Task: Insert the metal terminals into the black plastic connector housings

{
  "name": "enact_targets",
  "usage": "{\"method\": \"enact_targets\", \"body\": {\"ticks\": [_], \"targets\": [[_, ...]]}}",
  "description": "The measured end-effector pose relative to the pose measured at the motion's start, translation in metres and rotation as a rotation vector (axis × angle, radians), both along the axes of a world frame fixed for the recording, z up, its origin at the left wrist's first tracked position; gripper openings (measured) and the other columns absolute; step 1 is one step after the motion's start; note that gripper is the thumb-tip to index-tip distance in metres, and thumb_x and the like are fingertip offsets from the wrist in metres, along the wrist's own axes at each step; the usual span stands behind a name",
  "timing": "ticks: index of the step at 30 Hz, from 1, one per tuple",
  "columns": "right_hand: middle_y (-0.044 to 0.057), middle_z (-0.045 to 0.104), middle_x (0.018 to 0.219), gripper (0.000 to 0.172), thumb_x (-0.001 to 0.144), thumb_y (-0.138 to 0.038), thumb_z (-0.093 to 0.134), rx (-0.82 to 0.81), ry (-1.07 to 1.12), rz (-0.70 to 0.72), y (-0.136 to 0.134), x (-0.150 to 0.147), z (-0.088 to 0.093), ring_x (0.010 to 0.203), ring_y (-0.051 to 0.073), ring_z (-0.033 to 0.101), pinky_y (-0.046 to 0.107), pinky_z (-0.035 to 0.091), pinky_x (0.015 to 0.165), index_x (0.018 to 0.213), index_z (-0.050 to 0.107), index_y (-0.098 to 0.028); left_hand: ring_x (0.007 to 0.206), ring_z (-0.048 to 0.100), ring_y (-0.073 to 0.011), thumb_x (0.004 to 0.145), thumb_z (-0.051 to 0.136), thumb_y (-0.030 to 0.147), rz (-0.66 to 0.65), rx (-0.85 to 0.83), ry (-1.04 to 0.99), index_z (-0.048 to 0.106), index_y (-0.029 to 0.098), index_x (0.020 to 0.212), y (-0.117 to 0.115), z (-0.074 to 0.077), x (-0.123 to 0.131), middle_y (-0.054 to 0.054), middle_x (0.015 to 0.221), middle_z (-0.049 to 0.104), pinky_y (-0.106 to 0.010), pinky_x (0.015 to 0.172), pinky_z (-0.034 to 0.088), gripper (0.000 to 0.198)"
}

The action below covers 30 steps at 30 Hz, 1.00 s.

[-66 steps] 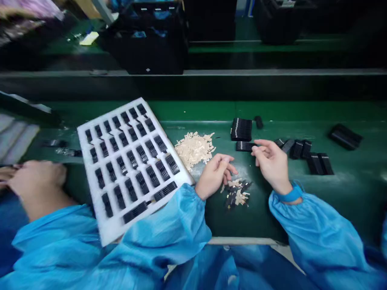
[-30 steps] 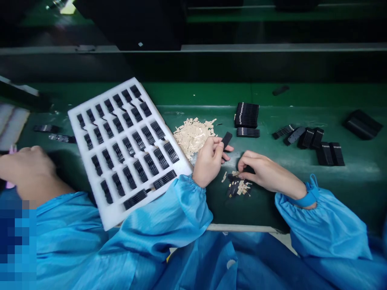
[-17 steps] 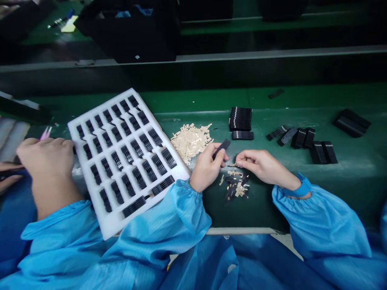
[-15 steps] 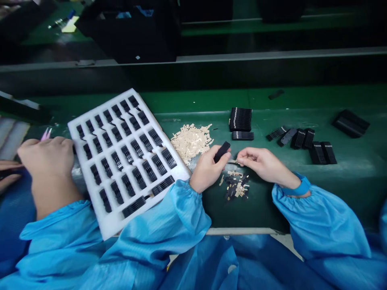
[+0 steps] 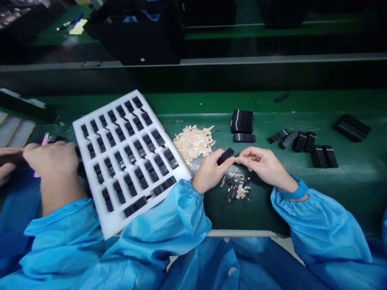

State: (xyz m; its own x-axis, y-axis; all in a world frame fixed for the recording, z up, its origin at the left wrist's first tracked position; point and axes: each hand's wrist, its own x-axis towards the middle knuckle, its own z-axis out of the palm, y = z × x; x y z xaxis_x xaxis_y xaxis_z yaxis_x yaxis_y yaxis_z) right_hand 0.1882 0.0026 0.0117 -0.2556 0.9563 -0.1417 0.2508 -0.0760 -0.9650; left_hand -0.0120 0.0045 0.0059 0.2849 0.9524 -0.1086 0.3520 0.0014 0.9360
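My left hand [image 5: 211, 171] is closed round a small black block [image 5: 225, 156], which sticks up past the thumb. A small beige flat piece [image 5: 236, 160] sits between the two hands, and my right hand [image 5: 260, 164] pinches its near end while the left fingertips meet the other end. Below the hands lies a mixed heap of small black and beige pieces [image 5: 238, 187]. Left of my left hand is a larger pile of beige flat pieces [image 5: 193, 141]. Just beyond the hands lie stacked black slotted parts [image 5: 242, 122].
A white foam tray [image 5: 113, 179] with rows of black parts lies tilted at the left. More black blocks [image 5: 324, 156] and a larger black piece [image 5: 352, 128] lie to the right. Another person's hand [image 5: 53, 161] with pink tweezers [image 5: 45, 139] works at the far left.
My right hand has moved slightly left, bringing the beige piece against my left fingertips. The co-worker's hand and pink tweezers at the left have shifted. The whole view has moved a little.
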Motion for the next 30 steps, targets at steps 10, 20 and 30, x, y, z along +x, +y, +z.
{"method": "enact_targets", "body": {"ticks": [10, 20, 30], "targets": [[0.005, 0.07, 0.087, 0.021, 0.09, -0.04, 0.069, 0.18, -0.191, 0.1, 0.001, 0.005, -0.005, 0.071, 0.017, 0.062, 0.031, 0.049, 0.063, 0.089, 0.079, -0.021, 0.054, 0.042, -0.0086, 0.085, 0.069, 0.04, 0.08, -0.124, -0.18, 0.058, 0.018, 0.077, 0.0, 0.003, -0.002, 0.006, 0.057, 0.047, -0.024, 0.054, 0.033, 0.026], [0.005, 0.068, 0.09, 0.018, 0.093, -0.036, 0.063, 0.122, -0.065, 0.012, -0.001, 0.004, 0.001, 0.076, 0.017, 0.062, 0.031, 0.051, 0.066, 0.098, 0.07, -0.02, 0.049, 0.041, -0.0072, 0.082, 0.071, 0.036, 0.138, -0.193, -0.244, 0.059, 0.018, 0.077, 0.0, 0.008, 0.0, 0.007, 0.054, 0.046, -0.023, 0.05, 0.03, 0.023], [0.003, 0.063, 0.08, 0.012, 0.092, -0.029, 0.064, 0.301, -0.179, -0.046, -0.01, -0.013, -0.002, 0.063, 0.014, 0.052, 0.029, 0.042, 0.055, 0.085, 0.068, -0.02, 0.062, 0.048, -0.0107, 0.088, 0.065, 0.037, 0.148, 0.079, 0.011, 0.067, 0.019, 0.09, -0.005, -0.004, 0.003, 0.005, 0.063, 0.049, -0.024, 0.061, 0.037, 0.018]]}}
